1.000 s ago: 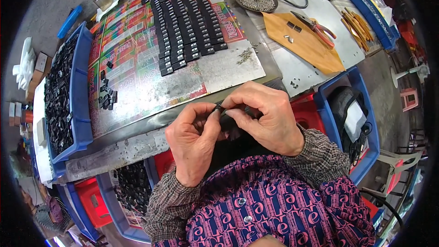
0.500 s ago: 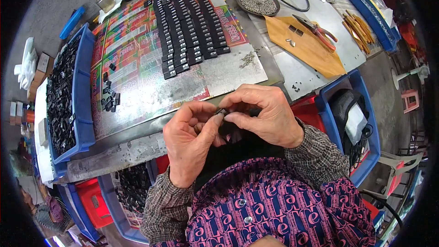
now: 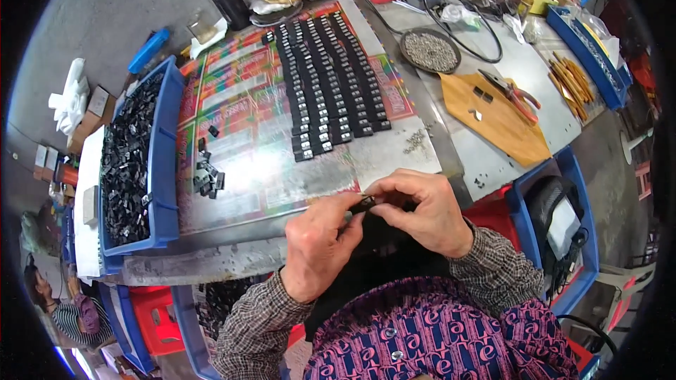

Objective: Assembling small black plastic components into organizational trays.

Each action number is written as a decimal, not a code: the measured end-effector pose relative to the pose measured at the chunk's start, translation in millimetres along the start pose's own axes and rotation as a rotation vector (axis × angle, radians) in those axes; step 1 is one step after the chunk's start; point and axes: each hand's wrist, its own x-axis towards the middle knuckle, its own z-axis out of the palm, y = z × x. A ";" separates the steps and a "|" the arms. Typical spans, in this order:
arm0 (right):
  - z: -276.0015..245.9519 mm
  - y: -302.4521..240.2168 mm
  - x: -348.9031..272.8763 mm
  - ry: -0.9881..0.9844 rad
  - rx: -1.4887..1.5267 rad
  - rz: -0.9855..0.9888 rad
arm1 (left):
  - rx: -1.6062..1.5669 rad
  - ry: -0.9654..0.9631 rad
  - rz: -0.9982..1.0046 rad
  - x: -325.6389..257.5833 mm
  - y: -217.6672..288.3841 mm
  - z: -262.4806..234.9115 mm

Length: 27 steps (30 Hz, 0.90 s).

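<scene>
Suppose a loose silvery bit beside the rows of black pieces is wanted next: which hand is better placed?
Probably the right hand: the silvery bits lie just beyond it, while the left hand is farther off. Both hands' fingertips meet around a small dark piece, though, so the right would likely have to leave it.

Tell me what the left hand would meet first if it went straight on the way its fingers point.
Past the small dark piece at its fingertips, the left hand would probably meet the right hand first, though depth there is hard to judge.
</scene>
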 end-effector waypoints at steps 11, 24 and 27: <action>-7.2 8.3 5.4 0.088 -0.079 -0.099 | 0.289 0.102 -0.060 92.5 -104.0 -51.9; -9.9 7.1 10.3 0.018 -0.082 -0.119 | 0.621 0.066 0.022 178.5 -187.1 -48.3; -10.0 4.8 10.9 0.017 -0.087 -0.114 | 0.597 0.100 0.061 190.5 -196.1 -49.2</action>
